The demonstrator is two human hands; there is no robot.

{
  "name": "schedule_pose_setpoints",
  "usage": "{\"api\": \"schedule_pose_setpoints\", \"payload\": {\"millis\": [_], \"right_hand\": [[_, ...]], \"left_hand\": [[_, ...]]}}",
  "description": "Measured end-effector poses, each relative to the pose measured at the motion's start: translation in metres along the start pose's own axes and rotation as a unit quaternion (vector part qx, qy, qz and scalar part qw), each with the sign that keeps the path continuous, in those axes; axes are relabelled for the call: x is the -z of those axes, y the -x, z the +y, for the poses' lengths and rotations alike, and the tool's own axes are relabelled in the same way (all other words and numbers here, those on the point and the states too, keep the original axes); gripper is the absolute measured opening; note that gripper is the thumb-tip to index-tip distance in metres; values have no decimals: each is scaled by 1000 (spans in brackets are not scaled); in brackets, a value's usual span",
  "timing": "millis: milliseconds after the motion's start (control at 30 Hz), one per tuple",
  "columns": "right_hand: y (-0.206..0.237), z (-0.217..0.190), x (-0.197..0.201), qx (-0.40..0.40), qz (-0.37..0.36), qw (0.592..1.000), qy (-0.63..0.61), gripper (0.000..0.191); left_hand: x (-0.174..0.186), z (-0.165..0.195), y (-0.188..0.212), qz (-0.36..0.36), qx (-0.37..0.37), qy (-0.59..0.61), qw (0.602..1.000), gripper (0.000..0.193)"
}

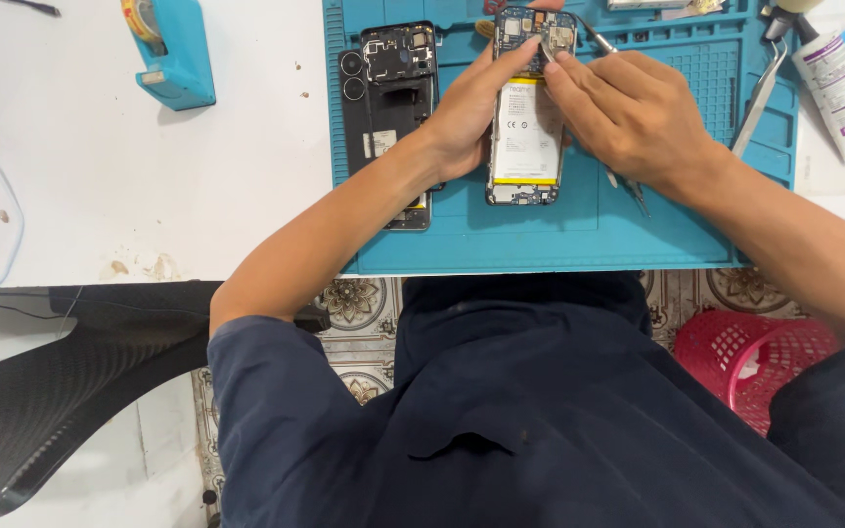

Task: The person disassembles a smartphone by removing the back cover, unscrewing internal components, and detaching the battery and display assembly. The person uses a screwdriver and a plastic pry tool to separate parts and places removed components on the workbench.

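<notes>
Both hands are working on an opened phone (526, 117) on a ribbed blue mat (559, 235).
The left hand (466, 117) is clasping its edge; the right hand (628, 112) fingers are pinching thin metal tweezers (594, 39).

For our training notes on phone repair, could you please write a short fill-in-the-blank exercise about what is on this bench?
1. The opened phone under both hands lies on a work mat coloured ____.
2. The left hand and the right hand both touch the ____ end of the phone, at its circuit board.
3. The plastic basket on the floor is ____.
4. The tape dispenser stands on the ____ table.

Missing words: blue; top; red; white
</notes>
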State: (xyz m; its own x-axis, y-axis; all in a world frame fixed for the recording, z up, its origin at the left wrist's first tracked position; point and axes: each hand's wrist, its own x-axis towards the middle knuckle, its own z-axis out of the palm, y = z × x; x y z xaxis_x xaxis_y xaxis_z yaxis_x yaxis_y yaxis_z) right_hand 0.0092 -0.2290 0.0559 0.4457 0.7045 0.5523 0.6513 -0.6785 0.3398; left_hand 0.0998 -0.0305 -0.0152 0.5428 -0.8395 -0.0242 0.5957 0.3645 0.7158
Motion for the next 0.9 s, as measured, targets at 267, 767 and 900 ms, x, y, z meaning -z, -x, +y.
{"api": "schedule_pose_setpoints", "payload": {"millis": [267,767,900], "right_hand": [[7,1,0,16,12,999,35,37],[12,-2,-12,-11,83,995,50,37],[12,-7,-16,-21,92,994,60,32]], "left_hand": [[4,-5,-2,-13,-7,-38,999,41],[-2,-4,6,2,-11,4,1000,35],[-2,-5,7,2,-15,15,1000,40]]}}
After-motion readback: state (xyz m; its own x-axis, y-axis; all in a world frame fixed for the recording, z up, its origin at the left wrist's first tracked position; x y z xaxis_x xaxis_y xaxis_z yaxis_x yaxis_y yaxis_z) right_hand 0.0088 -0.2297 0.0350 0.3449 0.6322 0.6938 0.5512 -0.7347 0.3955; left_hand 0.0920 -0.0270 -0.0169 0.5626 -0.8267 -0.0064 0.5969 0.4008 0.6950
